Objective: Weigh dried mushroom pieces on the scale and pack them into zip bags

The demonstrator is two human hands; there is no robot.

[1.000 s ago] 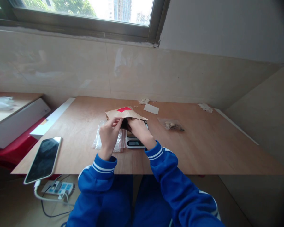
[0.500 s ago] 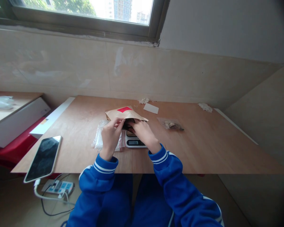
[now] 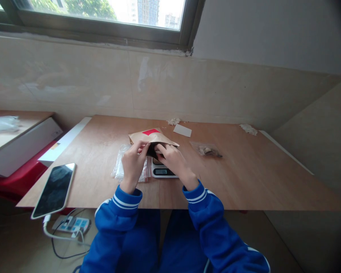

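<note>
Left hand pinches a paper bag at its mouth; right hand reaches inside, its grip unclear.

Little room is left above the scale: the paper bag covers its far part, with the left hand and right hand at the bag's mouth. Just left of the scale, plastic bags block the way; farther left, bare table runs to the phone. Right of the scale, past the right hand, lies a wide lane, with 1 pouch on its far side. Beyond the scale, a card lies flat.
</note>
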